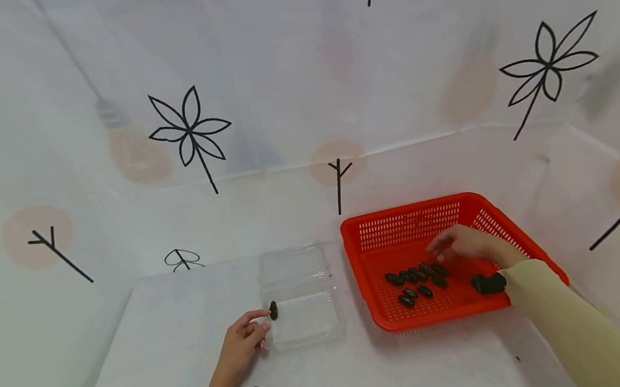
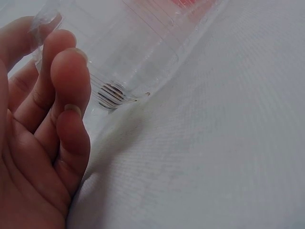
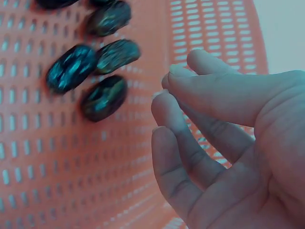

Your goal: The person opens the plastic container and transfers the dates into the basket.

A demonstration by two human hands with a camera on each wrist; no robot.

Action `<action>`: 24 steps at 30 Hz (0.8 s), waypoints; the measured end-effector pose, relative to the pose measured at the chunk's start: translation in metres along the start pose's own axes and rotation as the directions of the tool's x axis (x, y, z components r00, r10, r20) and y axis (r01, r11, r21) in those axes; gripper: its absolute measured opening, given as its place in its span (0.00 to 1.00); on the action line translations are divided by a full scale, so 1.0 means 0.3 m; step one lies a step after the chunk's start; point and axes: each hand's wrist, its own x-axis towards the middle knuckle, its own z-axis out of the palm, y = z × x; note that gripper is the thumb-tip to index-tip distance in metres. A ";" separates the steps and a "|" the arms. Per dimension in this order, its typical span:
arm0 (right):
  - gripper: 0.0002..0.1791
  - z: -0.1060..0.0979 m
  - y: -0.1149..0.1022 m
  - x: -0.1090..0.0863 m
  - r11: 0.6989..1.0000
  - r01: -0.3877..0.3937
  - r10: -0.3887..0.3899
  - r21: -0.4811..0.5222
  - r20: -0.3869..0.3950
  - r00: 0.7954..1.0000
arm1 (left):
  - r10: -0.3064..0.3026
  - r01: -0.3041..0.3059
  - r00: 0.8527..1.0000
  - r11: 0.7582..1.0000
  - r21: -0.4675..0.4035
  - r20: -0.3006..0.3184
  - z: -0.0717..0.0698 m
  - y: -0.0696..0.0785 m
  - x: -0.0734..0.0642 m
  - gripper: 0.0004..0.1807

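Note:
On the left, my left hand (image 1: 241, 342) holds the near-left rim of an open, clear plastic box (image 1: 307, 340). In the left wrist view, its fingers (image 2: 71, 71) curl at the thin plastic edge. One dark, wrinkled oval fruit, like a date (image 1: 274, 310), lies inside the box against the left wall; through the plastic, the fruit (image 2: 111, 95) looks striped. My right hand (image 1: 470, 243) hovers over a red basket (image 1: 370, 302), fingers loosely bent with nothing between them. Several similar dark fruits (image 1: 407, 301) lie on the basket floor, left of the fingertips (image 3: 164, 143).
The box's clear lid (image 1: 292, 265) lies folded back behind it. A white cloth (image 1: 150, 355) covers the table, and a patterned white sheet (image 1: 274, 94) hangs at the back and sides. The basket's raised slotted walls (image 3: 214, 28) surround the fruits.

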 end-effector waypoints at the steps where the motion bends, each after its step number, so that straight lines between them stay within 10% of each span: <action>1: 0.16 -0.003 -0.012 -0.002 1.000 0.007 -0.007 -0.001 -0.002 1.000 | -0.006 0.006 1.000 1.000 0.000 0.001 0.000 0.002 0.000 0.16; 24: 0.14 0.106 -0.334 0.062 0.985 0.172 -0.171 -0.029 0.028 0.985 | -0.057 0.058 0.998 0.997 -0.043 0.021 0.009 0.038 -0.012 0.17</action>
